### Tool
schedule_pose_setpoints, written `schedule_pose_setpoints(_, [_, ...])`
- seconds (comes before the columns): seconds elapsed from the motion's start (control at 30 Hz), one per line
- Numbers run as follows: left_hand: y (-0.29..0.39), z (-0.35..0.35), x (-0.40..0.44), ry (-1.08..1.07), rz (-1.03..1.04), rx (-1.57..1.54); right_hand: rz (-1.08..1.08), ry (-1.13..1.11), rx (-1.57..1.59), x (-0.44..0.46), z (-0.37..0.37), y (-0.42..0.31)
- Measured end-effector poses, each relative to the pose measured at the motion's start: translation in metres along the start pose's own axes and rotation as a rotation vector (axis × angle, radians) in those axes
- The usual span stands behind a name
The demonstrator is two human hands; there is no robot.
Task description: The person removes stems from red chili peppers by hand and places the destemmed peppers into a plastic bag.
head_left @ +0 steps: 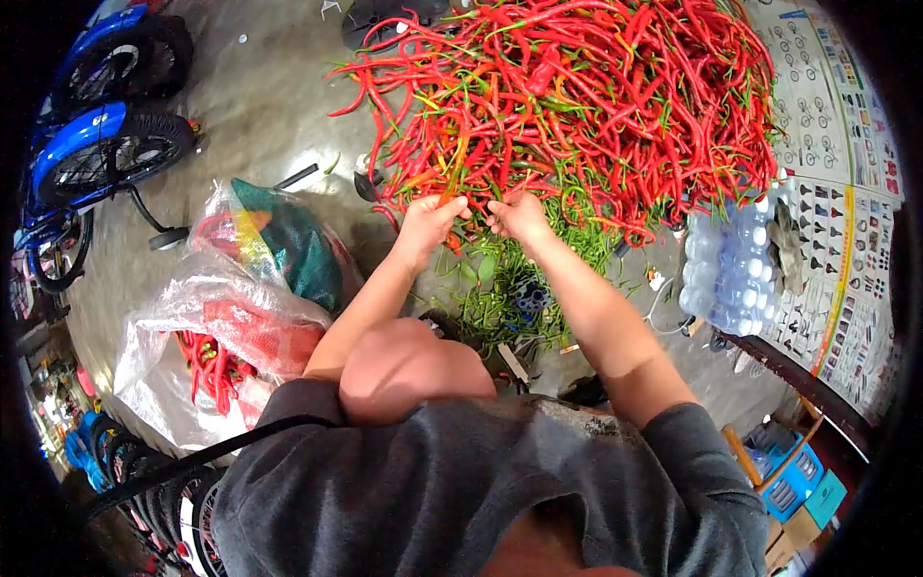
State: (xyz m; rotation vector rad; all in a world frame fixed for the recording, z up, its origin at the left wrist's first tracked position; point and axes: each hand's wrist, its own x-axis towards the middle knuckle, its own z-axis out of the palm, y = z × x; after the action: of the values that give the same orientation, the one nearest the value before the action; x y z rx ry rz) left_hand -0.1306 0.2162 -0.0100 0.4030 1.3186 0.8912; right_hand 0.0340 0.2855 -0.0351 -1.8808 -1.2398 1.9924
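A large heap of long red chili peppers [615, 106] lies on the floor before me. At its near edge, my left hand [431, 229] is closed around the lower end of an orange-red chili pepper [459, 154] pointing away from me. Close beside it, my right hand [519, 217] has its fingers pinched together; a green stem shows by the fingertips, but what they grip is unclear. Beneath and between my forearms is a scatter of green chili stems [481, 313] with some leaves.
To my left stands a clear plastic sack [159, 327] with red chilies [213, 373] inside, beside a green bag [303, 252]. Blue-fendered bikes [115, 154] are farther left. Packs of water bottles [726, 274] and printed poster sheets [827, 240] are at right, above a blue crate [794, 476].
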Motion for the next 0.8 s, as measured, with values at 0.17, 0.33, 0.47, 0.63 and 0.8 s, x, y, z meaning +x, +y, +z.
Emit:
schedule_pose_setpoints(0.17, [-0.003,0.006,0.000,-0.117,-0.118,0.164,0.062,-0.073,0.144,-0.032,-0.011,-0.005])
schedule_pose_setpoints(0.33, [-0.018,0.033,-0.009,-0.302,-0.326,-0.312,-0.017,-0.079,0.275,-0.099,-0.018,0.009])
schedule_pose_setpoints(0.47, [-0.033,0.049,-0.014,-0.495,-0.413,-0.724,-0.192,-0.030,0.233,-0.121,-0.025,0.026])
schedule_pose_setpoints(0.63, [-0.018,0.060,-0.023,-0.532,-0.359,-0.719,-0.483,-0.068,0.107,-0.129,-0.033,0.028])
schedule_pose_setpoints(0.8, [-0.006,0.058,-0.028,-0.526,-0.328,-0.510,-0.925,-0.028,-0.608,-0.138,-0.043,0.006])
